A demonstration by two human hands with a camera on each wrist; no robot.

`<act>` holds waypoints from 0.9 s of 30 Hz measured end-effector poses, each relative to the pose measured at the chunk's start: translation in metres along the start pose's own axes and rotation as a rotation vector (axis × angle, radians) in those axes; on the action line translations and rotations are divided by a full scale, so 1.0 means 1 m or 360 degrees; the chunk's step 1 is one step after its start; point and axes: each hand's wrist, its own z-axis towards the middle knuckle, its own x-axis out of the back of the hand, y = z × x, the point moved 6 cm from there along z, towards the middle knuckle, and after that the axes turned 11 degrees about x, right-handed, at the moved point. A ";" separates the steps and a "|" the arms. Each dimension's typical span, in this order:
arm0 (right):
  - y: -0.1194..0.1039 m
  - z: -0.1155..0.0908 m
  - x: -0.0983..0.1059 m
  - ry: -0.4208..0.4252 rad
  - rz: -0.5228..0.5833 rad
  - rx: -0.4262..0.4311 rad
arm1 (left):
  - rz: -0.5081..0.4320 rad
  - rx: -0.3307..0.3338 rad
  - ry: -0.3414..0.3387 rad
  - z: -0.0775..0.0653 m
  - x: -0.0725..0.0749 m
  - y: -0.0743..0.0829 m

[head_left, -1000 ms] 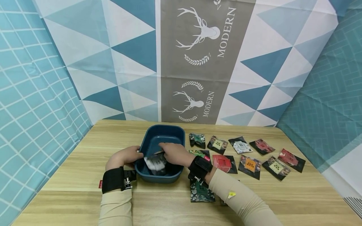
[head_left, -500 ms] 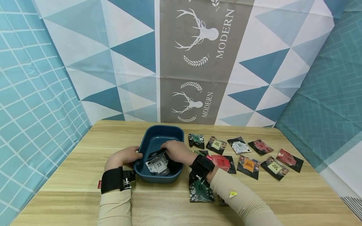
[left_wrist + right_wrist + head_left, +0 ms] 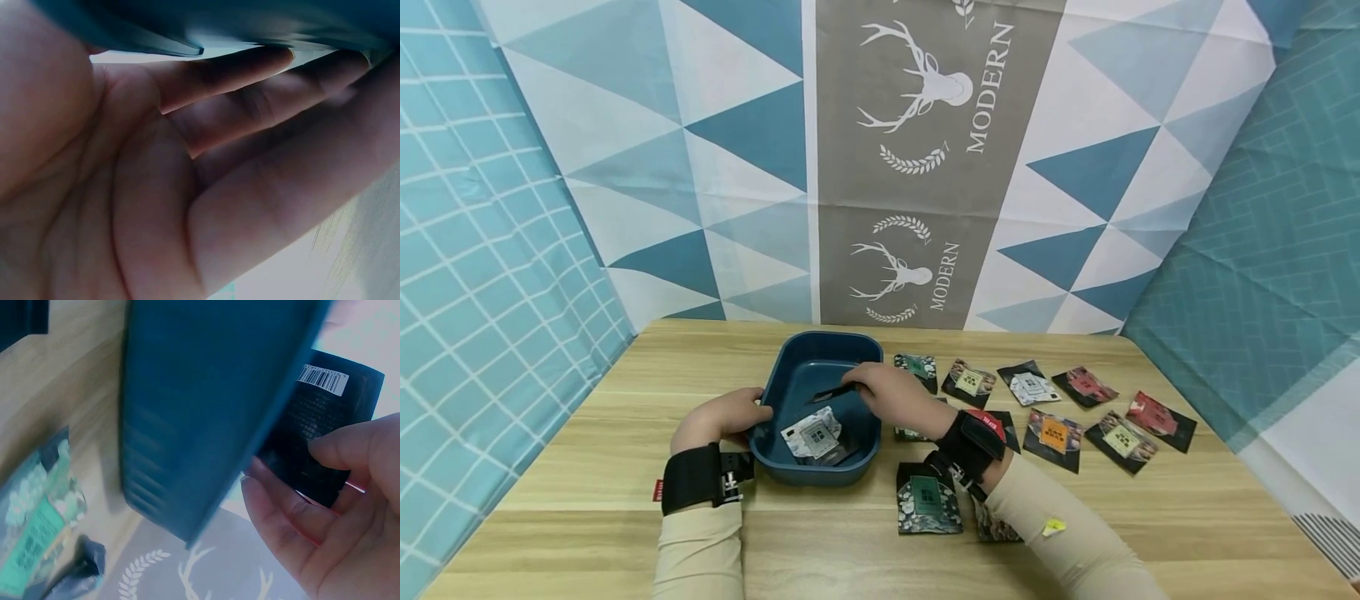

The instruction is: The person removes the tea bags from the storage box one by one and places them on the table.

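A dark blue plastic tub (image 3: 816, 477) stands on the table. My left hand (image 3: 722, 417) grips its left rim, thumb at the edge; in the left wrist view the fingers (image 3: 256, 103) reach along beneath the blue plastic. Over the tub's right side, my right hand (image 3: 898, 400) pinches a small black sachet (image 3: 833, 393) between thumb and fingers. Its back, with a white barcode, faces the right wrist camera, where the sachet (image 3: 325, 425) is partly hidden behind the tub wall. A white-patterned sachet (image 3: 812, 435) lies in the tub, overlapping a dark one (image 3: 842, 450).
Right of the tub lie several flat sachets, among them an orange-labelled one (image 3: 1055, 436), a red one (image 3: 1161, 417) and a white one (image 3: 1032, 385). Nearer the front is a green-labelled sachet (image 3: 928, 500), with another (image 3: 996, 525) partly under my right forearm. A patterned cloth (image 3: 917, 167) hangs behind.
My right hand has risen from inside the tub toward its right rim, bringing the black sachet up. The white-patterned sachet, tilted earlier, now lies flatter. My left hand keeps its place on the rim.
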 end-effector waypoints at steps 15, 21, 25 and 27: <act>-0.006 -0.063 0.046 0.0224 -0.0031 0.0091 | 0.0006 0.0004 0.0003 0.003 -0.001 0.000; 0.002 -0.101 0.049 0.0174 -0.0124 0.0017 | 0.0015 0.0002 0.0005 0.003 -0.001 -0.001; 0.011 -0.127 0.049 0.0140 -0.0181 -0.0070 | 0.0035 0.0008 0.0022 0.003 0.000 -0.001; 0.016 -0.141 0.049 0.0109 -0.0176 -0.0122 | 0.0043 0.0004 0.0028 0.003 0.000 0.000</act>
